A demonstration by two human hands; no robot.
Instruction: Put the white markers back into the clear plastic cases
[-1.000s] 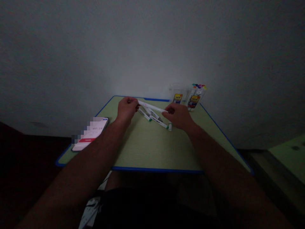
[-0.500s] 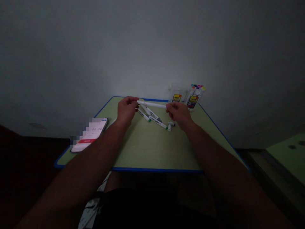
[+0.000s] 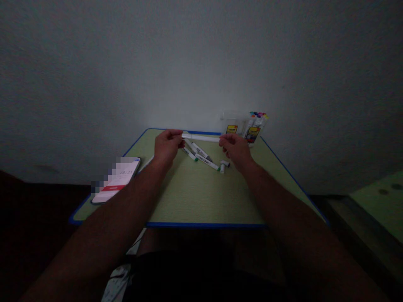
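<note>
Left hand (image 3: 166,145) and right hand (image 3: 235,147) grip a white marker (image 3: 203,138) — ends hidden.

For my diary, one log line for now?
left hand: slim white plastic marker, one end; right hand: its other end; below: blue-edged green table

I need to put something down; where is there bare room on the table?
Widest: between the left forearm and right forearm, from the loose markers to the blue front edge. A narrower patch lies between the right forearm and right edge. Crowded: around the loose markers, cap-like pieces and hand-held white marker; far right, two clear cases; left, the phone.
</note>
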